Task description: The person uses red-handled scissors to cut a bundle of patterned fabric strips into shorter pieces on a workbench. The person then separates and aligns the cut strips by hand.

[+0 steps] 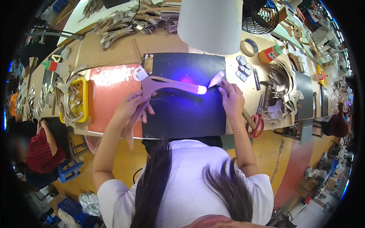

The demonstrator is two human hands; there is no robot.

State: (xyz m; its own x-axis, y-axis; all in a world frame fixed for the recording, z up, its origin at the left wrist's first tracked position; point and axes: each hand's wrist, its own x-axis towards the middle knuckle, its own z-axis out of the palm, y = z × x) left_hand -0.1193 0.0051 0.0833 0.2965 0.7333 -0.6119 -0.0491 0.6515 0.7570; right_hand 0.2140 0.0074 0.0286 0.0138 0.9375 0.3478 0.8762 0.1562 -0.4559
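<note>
The left hand (pixel 134 104) is closed on a forked tan strap (pixel 153 87), with the fingers bent around its stem. The strap is held over the black mat (pixel 182 117); one arm extends right to a brightly lit tip, and a lower length hangs toward the near edge of the counter (pixel 108 53). The right hand (pixel 233 98) is closed on a pale pointed piece (pixel 216 79), pinched between thumb and fingers. Its point is just beside the strap tip; contact cannot be determined.

The mat lies at the middle of the near edge. To its left is a red sheet (pixel 108 95), followed by a yellow basket (pixel 86 100). To its right, near the right wrist, are a wooden handle (pixel 249 119) and red-handled scissors (pixel 259 125) at the near edge. Farther back are a black pen (pixel 256 79), grey blocks (pixel 243 69), a tape roll (pixel 243 45) and an orange bottle (pixel 269 54). Strap bundles (pixel 121 26) lie along the far edge. A white lampshade (pixel 209 26) overhangs the counter, left of a black fan (pixel 260 15).
</note>
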